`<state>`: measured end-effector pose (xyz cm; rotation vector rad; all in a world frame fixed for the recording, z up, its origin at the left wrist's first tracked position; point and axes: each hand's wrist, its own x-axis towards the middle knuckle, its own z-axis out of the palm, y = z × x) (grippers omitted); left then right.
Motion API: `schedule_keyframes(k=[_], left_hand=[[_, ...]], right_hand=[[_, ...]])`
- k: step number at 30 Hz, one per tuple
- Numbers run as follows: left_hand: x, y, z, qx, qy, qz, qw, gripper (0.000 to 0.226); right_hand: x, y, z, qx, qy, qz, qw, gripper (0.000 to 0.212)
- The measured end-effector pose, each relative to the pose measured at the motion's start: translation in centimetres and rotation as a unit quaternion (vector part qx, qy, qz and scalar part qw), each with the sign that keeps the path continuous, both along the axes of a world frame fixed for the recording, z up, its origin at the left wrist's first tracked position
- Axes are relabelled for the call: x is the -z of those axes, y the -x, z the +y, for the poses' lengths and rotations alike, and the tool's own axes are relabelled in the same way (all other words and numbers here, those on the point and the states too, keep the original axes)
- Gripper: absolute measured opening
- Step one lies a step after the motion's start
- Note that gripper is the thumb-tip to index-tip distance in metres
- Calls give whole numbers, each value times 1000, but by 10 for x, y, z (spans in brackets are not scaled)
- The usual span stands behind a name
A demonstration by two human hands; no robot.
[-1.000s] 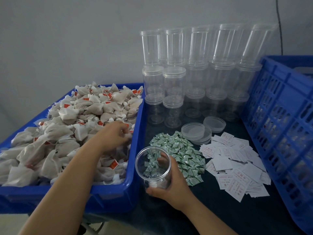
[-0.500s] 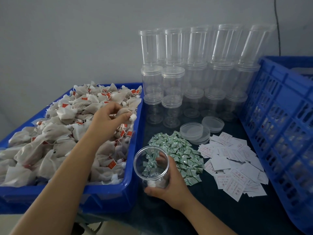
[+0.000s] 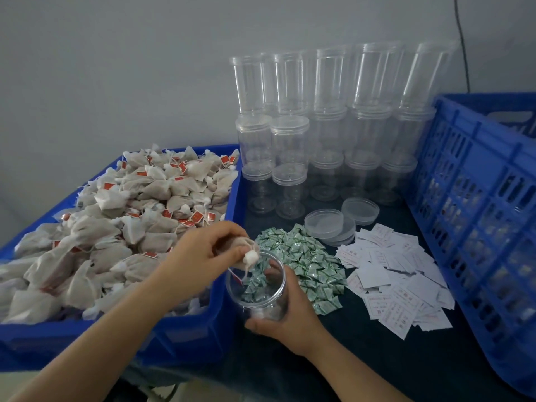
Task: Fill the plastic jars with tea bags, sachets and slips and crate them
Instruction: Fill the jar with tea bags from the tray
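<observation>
Tea bag held over the mouth of the open jar.

Left hand pinches 1 tea bag between curled fingers, just above the rim of the clear jar. Right hand wraps around the jar's lower wall, holding it tilted on the dark table. Blue bin of tea bags lies to the left; green sachets, white slips and the blue crate lie to the right.

left hand: fingers pinch a tea bag, forearm extended.
right hand: fingers wrap a jar.
</observation>
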<state>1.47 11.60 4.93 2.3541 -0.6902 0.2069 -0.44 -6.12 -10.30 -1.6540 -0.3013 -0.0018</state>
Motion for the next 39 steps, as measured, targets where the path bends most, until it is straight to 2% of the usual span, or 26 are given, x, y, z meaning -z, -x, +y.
schedule_keyframes(k=[4,8,14,17,21,23,27,32,39], left_hand=[[9,8,-10,18,-82,-70,994,10],[16,11,-20,23,-142,-102,984,14],[15,6,-41,9,-236,-86,968,16],[12,5,-55,-4,-322,-79,943,16],[7,3,-68,-20,-394,-71,916,16],[6,2,-72,-11,-426,-55,903,19],[7,-5,-77,29,-433,17,901,18],[14,-15,-78,79,-490,126,859,24],[20,-22,-78,119,-495,162,845,24]], right_hand=[[-2,0,1,-4,-14,-8,1000,96],[-3,0,1,-9,-14,-7,1000,94],[0,-1,-1,-9,-13,15,1000,98],[0,-2,-1,-3,-6,23,1000,101],[0,-2,-1,-5,-23,21,999,91],[-1,-1,-2,-4,-26,20,999,88],[-1,-1,-2,7,-11,10,1000,90],[0,0,-2,20,28,1,999,92],[-3,1,-2,24,33,-2,999,93]])
